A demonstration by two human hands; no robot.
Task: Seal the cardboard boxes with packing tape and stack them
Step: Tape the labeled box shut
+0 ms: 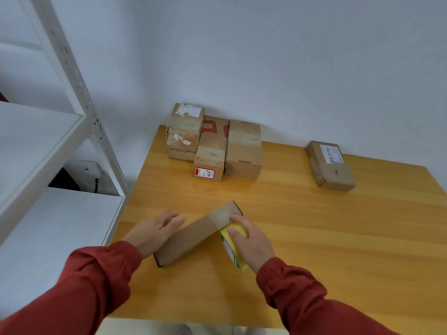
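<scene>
I've got the long cardboard box (198, 234) lying near the front of the desk (290, 226), its long axis running diagonally from near-left to far-right. My left hand (154, 232) rests along its left side with fingers (174, 220) straight and relaxed, which I judge braces it against sliding. My right hand (249, 240) wraps its fingers round the yellow tape roll (228, 247), pressed to the box's right flank near the far end, probably to start a strip. Taped boxes (212, 146) wait by the wall.
</scene>
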